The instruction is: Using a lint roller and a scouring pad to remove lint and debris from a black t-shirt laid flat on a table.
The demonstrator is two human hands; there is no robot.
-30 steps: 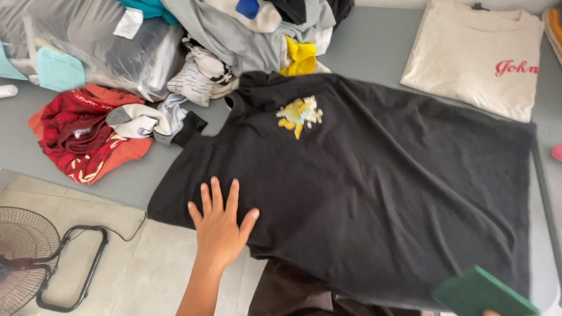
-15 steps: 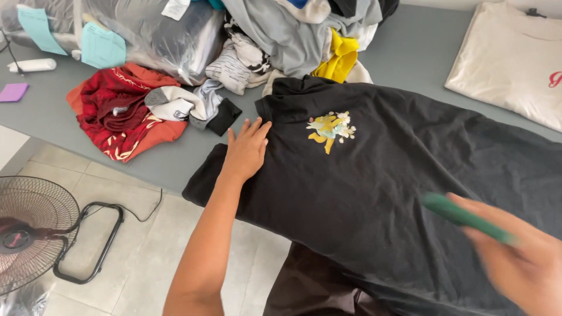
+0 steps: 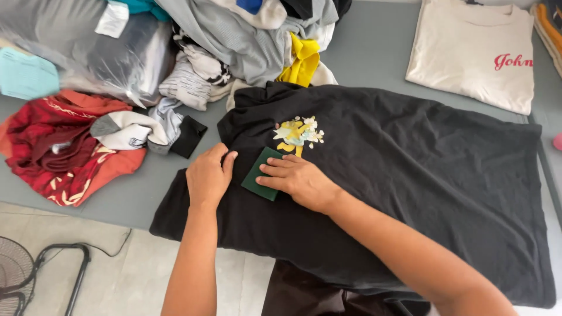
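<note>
A black T-shirt [image 3: 410, 193] with a small yellow print [image 3: 297, 133] lies spread flat on the grey table [image 3: 374, 52]. My left hand [image 3: 208, 175] rests on the shirt's sleeve area, fingers curled against the cloth. Just right of it, my right hand [image 3: 298, 181] presses a dark green flat card [image 3: 257, 178] down on the shirt, below the print, fingers lying flat on top of it.
A heap of mixed clothes [image 3: 246, 41] and a clear plastic bag [image 3: 88, 52] fill the far left. A red garment [image 3: 58, 152] lies at the left. A folded cream T-shirt [image 3: 474, 52] sits far right. A floor fan [image 3: 17, 281] stands below left.
My right hand has come in from the lower right and set the green card on the shirt near the print. My left hand has shifted slightly down along the sleeve.
</note>
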